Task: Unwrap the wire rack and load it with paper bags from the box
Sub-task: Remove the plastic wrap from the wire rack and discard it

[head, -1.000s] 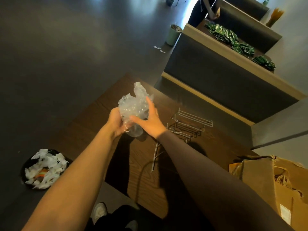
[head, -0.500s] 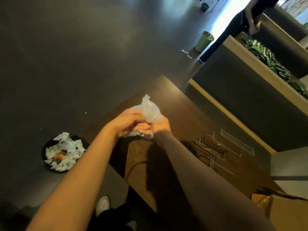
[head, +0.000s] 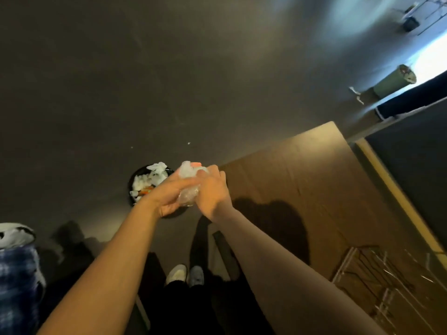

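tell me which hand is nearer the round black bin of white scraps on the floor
Left. The left hand overlaps the round black bin in the head view, holding the crumpled clear plastic wrap. The right hand grips the wrap's far side, toward the brown wooden table.

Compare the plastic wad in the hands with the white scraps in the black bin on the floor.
The plastic wad is one translucent ball squeezed between the left hand and right hand; the scraps are many loose opaque white pieces. The wad is held in the air, the scraps lie heaped in the black bin. Something orange sits among the scraps; the wad shows none. Both are crumpled waste.
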Demonstrator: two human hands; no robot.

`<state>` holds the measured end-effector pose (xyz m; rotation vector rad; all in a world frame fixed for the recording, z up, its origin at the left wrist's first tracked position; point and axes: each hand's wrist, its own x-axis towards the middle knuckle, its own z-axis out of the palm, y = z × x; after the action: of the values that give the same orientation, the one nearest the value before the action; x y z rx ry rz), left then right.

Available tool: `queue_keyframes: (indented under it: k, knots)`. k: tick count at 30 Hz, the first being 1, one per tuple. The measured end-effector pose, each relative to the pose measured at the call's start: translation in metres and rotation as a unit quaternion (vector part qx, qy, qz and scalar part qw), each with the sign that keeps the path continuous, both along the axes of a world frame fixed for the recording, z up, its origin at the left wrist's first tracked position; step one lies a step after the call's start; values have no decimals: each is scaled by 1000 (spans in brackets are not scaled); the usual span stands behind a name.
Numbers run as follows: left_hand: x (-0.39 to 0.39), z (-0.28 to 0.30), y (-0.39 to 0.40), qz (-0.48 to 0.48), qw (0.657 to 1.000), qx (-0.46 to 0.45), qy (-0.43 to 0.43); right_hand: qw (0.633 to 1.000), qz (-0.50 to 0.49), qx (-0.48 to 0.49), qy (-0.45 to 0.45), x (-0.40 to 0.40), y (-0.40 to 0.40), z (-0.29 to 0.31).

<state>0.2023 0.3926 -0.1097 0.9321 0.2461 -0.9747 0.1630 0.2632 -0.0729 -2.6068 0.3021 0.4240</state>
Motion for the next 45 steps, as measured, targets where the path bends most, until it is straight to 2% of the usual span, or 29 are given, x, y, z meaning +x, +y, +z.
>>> queue_keyframes:
  k: [1, 2, 6, 7, 10, 12, 14, 16, 18, 20, 22, 27, 30, 33, 37, 42, 45]
  knots:
    - [1, -9, 10, 20, 999, 30, -17, 999, 36, -38, 9, 6, 13, -10]
    - [1, -20, 22, 43, 997, 59, -34, 998, 53, -35, 20, 11, 25, -19]
    - [8, -52, 72, 115, 982, 124, -84, 981, 46, 188, 35, 29, 69, -53]
    - [9, -59, 81, 125, 980, 134, -83, 975, 51, 209, 54, 31, 82, -66]
    - [13, -97, 100, 133, 984, 118, 13, 971, 35, 216, 90, 40, 109, -112]
    - [19, -127, 107, 124, 985, 78, 85, 980, 33, 163, 109, 53, 109, -147]
    - [29, -162, 110, 107, 986, 90, 96, 990, 10, 90, 110, 68, 104, -187]
    - [38, -194, 110, 98, 978, 165, 83, 994, -34, 56, 87, 82, 104, -228]
    - [42, -232, 114, 98, 953, 282, 51, 997, -31, 40, 64, 94, 109, -272]
    - [43, -261, 122, 105, 924, 368, 14, 997, 3, 32, 65, 106, 115, -311]
    - [41, -289, 134, 111, 906, 409, -8, 997, 53, 2, 58, 117, 123, -356]
    - [32, -344, 155, 118, 905, 409, -29, 981, 165, -102, 18, 140, 151, -455]
    - [26, -369, 164, 112, 908, 403, -28, 940, 233, -250, -4, 150, 162, -488]
    - [22, -384, 165, 85, 912, 400, -27, 924, 249, -285, 52, 162, 169, -506]
    - [29, -388, 156, 64, 911, 405, -44, 940, 224, -187, 175, 173, 178, -501]
    - [42, -347, 140, 51, 906, 420, -31, 958, 160, -132, 196, 151, 158, -444]
    - [48, -298, 140, 59, 906, 418, -36, 985, 56, -30, 158, 134, 147, -392]
